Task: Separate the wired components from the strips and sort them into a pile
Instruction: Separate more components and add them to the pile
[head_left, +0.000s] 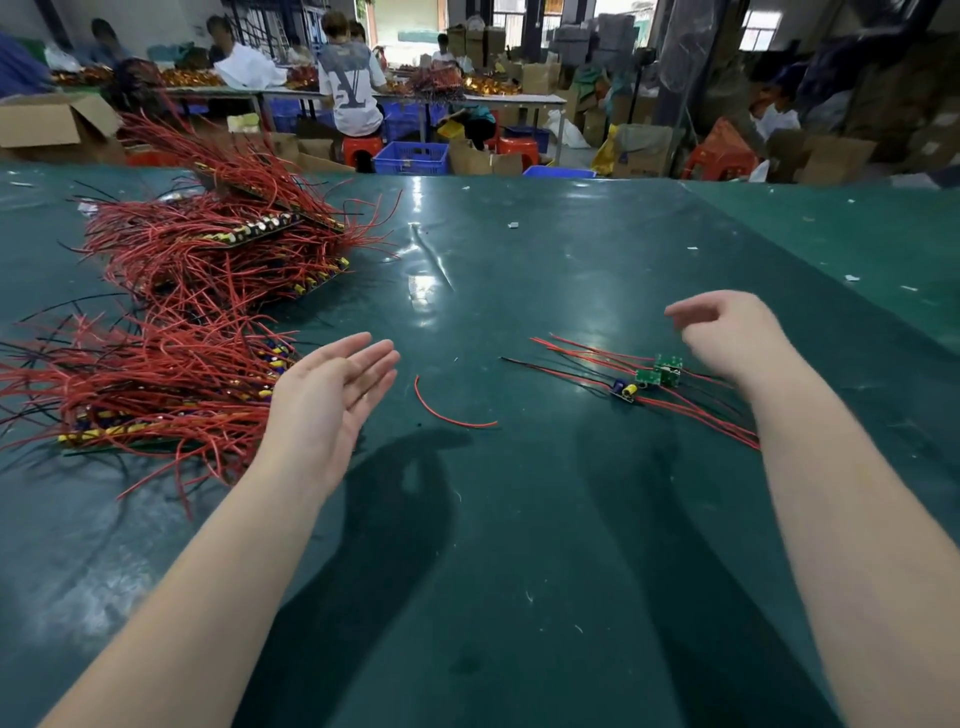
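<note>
1. Hovering above the green desk (519, 519), the left hand (324, 402) has its palm turned inward and its fingers straight and together; its grip is apart and holds nothing.
2. The right hand (727, 338) hangs over the desk at about 3 o'clock, fingers loosely curled and thumb pointing to 9 o'clock; its grip is slack and holds nothing, though motion blur softens the fingertips.
3. Just below the right hand, toward 7 o'clock, lies a small pile of separated wired components (652, 376): small green boards with a yellow and a blue part, their red and black leads trailing along the desk.
4. The unsorted strips (208, 270) lie in heaps at 9 to 11 o'clock, long boards lined with yellow and blue parts, bristling with red wires and a few black ones.
5. The nearest heap reaches just beside the left hand's wrist.
6. A loose red wire (447, 410) curves on the desk between the two hands.
</note>
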